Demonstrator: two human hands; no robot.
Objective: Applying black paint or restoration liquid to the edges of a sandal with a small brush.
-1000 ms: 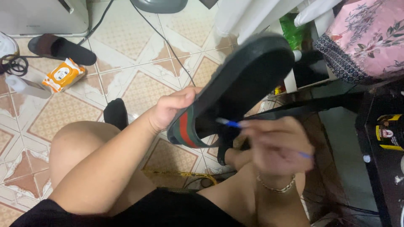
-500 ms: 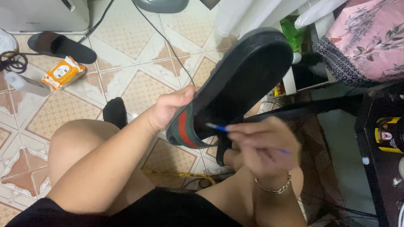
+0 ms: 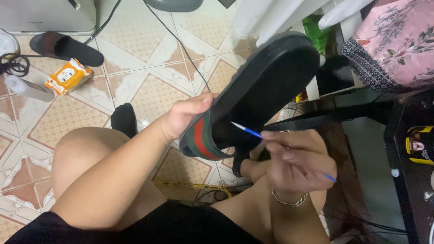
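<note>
My left hand (image 3: 183,116) grips a black slide sandal (image 3: 262,86) by its green and red striped strap, holding it tilted with the toe end up to the right. My right hand (image 3: 296,160) pinches a thin blue stick with a white tip (image 3: 246,131). The tip points in under the strap, against the sandal's footbed. A gold bracelet sits on my right wrist. My bare knees are below both hands.
On the tiled floor lie another black sandal (image 3: 68,47), an orange wipes pack (image 3: 68,77), a white tube (image 3: 29,88) and a black sock (image 3: 124,119). A cable (image 3: 181,43) crosses the tiles. A dark table (image 3: 407,158) and floral cloth (image 3: 398,40) stand at right.
My right hand has moved left and up, bringing the stick's tip further in under the strap. The sandal and my left hand have hardly moved.
</note>
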